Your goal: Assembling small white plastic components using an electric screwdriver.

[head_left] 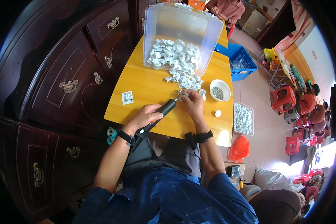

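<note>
My left hand [143,117] is wrapped round a black electric screwdriver [167,108] that slants up to the right. Its tip meets a small white plastic part [182,95], pinched in the fingers of my right hand [195,107]. Just beyond my fingers lies a heap of similar white parts [188,80], spilling from a clear plastic bin [183,21] tipped toward me. To the right stands a white bowl [212,86] of small metal screws. One round white piece [217,113] sits alone below the bowl. My fingers partly hide the held part.
A printed white label [127,98] lies on the yellow table [120,112]. Dark wooden drawers [63,74] line the left. On the right floor are a blue crate [244,71], a clear tray [253,128] of white parts and a red bag [239,148]. Another person [233,9] works across the table.
</note>
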